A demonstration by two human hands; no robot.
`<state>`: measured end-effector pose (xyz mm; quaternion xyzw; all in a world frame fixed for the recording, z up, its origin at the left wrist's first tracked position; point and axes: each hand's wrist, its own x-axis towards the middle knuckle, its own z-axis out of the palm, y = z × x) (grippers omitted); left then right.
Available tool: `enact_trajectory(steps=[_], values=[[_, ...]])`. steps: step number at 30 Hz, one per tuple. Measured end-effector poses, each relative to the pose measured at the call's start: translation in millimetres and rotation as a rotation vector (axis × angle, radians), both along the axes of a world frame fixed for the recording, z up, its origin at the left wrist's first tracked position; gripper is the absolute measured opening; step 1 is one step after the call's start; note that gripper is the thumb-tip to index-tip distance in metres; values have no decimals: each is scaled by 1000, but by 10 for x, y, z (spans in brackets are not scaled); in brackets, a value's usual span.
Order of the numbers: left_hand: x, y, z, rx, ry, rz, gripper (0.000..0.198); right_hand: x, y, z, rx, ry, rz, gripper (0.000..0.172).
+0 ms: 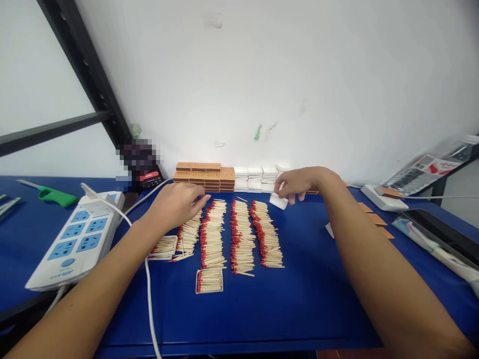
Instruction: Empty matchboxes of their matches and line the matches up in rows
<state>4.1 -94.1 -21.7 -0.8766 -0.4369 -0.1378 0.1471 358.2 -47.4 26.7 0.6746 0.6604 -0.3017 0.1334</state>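
Note:
Several rows of red-tipped matches (239,234) lie on the blue table (299,289). My left hand (175,202) rests over the leftmost row, fingers curled and pinched at the matches. My right hand (299,182) is farther back on the right and grips a small white matchbox tray (279,201). Two filled trays lie near the rows: one (209,280) in front, one (163,247) under my left wrist. Brown matchbox sleeves (204,176) and white empty trays (256,178) are stacked against the wall.
A white power strip (78,239) with its cable (149,299) lies at the left. A green lighter (56,195) is far left. At the right are loose brown sleeves (376,219), a white box (381,197), and a dark phone (437,232).

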Motion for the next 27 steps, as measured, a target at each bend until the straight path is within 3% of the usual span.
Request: enact_trajectory(steps=[4,8,12,17,21,27], values=[[0,-1,-6,-4,-4,-3,41,-7,-89,96,119,-154,-63,14],[-4,0,-8,0,11,-2,41,-171,-80,86,255,-85,116,16],[-7,-1,1,-2,20,7,42,-348,-17,-58,141,73,280,21],[-3,-6,10,2,2,-5,42,-436,-3,-175,115,71,344,8],[4,-11,13,4,-2,-3,41,-442,-25,-163,102,79,373,5],[-1,-6,10,9,8,-2,42,-471,-86,-97,67,92,374,15]])
